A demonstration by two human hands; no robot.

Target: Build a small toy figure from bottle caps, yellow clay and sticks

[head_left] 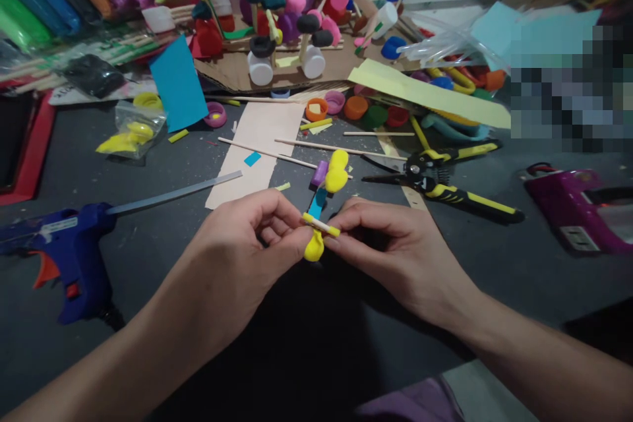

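Observation:
My left hand [262, 237] and my right hand [390, 247] meet near the middle, fingertips pinched. Between them is a short wooden stick [320, 224] with yellow ends, part of a small clay model. A yellow clay lump [313, 246] sits just below the stick. Above it a blue paper strip [317, 203] runs up to a purple clay piece [320, 174] and a rounded yellow clay shape [337, 171]. My fingers cover some of the joints, so how these parts attach is partly hidden.
A blue glue gun [84, 244] lies left, yellow-handled pliers [430, 175] lie right, near a purple device [578, 211]. Thin sticks [341, 147] and a pale paper strip [257, 151] lie ahead. Colourful clay models [297, 20] stand on cardboard at the back.

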